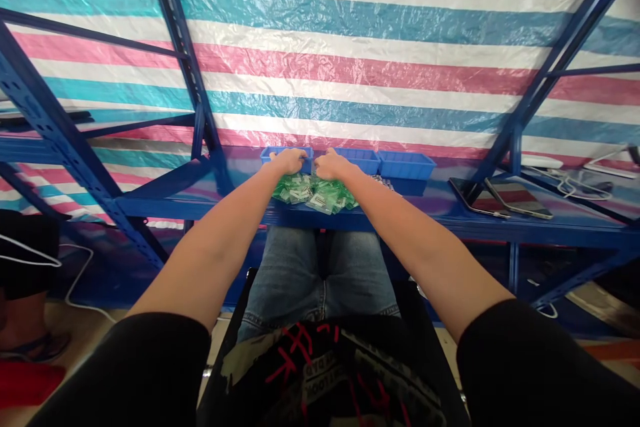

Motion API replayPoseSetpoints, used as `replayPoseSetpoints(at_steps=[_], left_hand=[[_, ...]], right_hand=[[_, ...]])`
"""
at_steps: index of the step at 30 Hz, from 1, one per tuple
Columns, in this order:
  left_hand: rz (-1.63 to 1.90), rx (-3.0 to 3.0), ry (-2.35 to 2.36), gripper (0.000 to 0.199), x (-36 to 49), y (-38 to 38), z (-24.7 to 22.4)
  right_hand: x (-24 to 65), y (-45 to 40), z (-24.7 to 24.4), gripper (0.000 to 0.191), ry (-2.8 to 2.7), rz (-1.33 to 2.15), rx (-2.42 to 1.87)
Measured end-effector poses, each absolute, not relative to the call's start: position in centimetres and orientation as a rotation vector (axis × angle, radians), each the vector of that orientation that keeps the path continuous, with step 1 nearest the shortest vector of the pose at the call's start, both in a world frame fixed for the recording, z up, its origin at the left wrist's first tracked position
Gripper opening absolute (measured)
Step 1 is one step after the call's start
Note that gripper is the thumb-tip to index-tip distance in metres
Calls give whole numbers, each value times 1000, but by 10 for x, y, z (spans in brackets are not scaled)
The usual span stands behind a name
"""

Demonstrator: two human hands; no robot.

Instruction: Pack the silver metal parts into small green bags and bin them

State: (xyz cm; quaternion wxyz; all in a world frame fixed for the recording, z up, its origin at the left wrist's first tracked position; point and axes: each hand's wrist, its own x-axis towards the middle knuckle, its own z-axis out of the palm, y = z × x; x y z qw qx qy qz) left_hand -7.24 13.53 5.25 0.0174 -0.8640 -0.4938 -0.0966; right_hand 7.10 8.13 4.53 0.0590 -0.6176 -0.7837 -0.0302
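Small clear and green packets (323,195) lie in a pile at the front edge of the blue shelf. My left hand (291,160) is over the left blue bin (267,155), just behind the pile, its fingers bent together. Close to its right, my right hand (330,164) is at the back of the pile, in front of the middle blue bin (364,161), with its fingers curled. What either hand holds, if anything, is too small to make out. Small pieces partly show beside my right forearm.
Another blue bin (406,165) stands at the right of the row. Two tablet-like devices (520,197) and white cables (575,185) lie farther right on the shelf (430,204). Blue metal posts rise at both sides before a striped sheet. A person's leg shows at far left.
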Motion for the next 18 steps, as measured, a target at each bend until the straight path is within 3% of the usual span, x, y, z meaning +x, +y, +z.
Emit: replayPoseSetpoints(at_steps=[9, 18], left_hand=[[-346, -2684, -1552, 42, -73, 136, 48], [-362, -2718, -1438, 44, -66, 135, 47]], right_hand=[[72, 70, 30, 32, -2346, -103, -1925], [70, 70, 24, 40, -2283, -122, -1898]])
